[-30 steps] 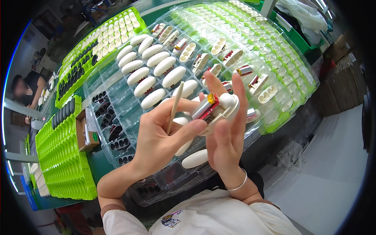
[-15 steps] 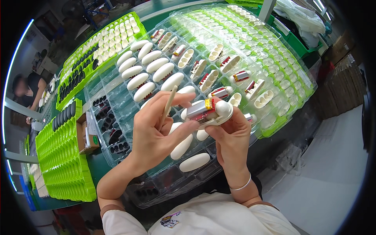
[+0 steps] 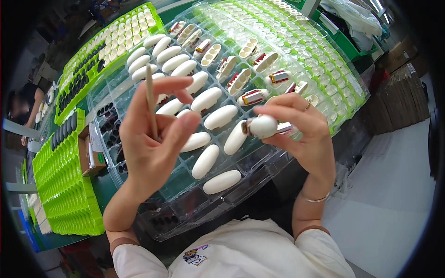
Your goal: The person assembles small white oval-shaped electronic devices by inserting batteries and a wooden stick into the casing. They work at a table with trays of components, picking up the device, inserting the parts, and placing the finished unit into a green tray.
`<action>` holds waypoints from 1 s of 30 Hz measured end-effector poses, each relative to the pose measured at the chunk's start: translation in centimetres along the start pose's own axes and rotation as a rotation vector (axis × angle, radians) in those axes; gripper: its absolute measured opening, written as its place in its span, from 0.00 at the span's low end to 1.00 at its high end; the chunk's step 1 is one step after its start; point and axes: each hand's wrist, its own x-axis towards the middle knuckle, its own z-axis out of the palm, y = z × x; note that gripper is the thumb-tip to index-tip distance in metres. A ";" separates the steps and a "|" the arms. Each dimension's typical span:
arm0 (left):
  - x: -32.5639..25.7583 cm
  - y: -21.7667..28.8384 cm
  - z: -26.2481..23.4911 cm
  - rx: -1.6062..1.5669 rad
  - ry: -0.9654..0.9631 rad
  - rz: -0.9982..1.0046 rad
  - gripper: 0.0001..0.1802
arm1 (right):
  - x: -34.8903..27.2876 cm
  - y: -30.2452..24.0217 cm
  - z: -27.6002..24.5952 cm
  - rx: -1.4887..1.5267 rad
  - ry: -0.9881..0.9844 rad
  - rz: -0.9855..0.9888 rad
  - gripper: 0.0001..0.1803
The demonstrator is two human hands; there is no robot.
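Observation:
My left hand (image 3: 150, 143) holds a thin wooden stick (image 3: 150, 99) upright, its thumb and index finger spread apart over the tray. Pinched in my right hand (image 3: 310, 136) is a rounded white case (image 3: 263, 126), slightly blurred, with a dark part at its left end. Most of that case is hidden by the angle and my fingers. Below both hands lies a clear compartmented tray (image 3: 183, 183). Smooth white oval pieces (image 3: 222, 181) fill its near and left part. Farther right are opened white cases (image 3: 252, 97) with red, silver and yellow contents, and several bare white shells with round hollows (image 3: 211, 54).
A bright green moulded tray (image 3: 69, 199) with black ovals (image 3: 64, 134) stands at left, beside a small cardboard box (image 3: 91, 154). Another green tray (image 3: 76, 95) holds black and white pieces. Clear-domed trays (image 3: 287, 41) lie at the back. Cardboard sheets (image 3: 391, 99) are stacked right. A person (image 3: 28, 104) sits far left.
My hands have moved apart. The case, earlier between both hands with its silver-and-red side showing, is now in my right hand alone and turned end-on. My left hand moved left with the stick.

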 end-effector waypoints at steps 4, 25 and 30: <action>0.2 -0.2 0.1 0.017 0.011 -0.011 0.16 | -0.1 -0.5 -0.8 -0.306 -0.350 -0.087 0.23; 0.4 -0.5 1.4 0.108 -0.206 -0.227 0.09 | 8.8 15.4 -16.1 -0.665 0.014 0.276 0.11; 0.5 -1.3 0.7 0.179 -0.253 -0.311 0.09 | 13.6 23.1 -18.2 -0.997 -0.012 0.550 0.27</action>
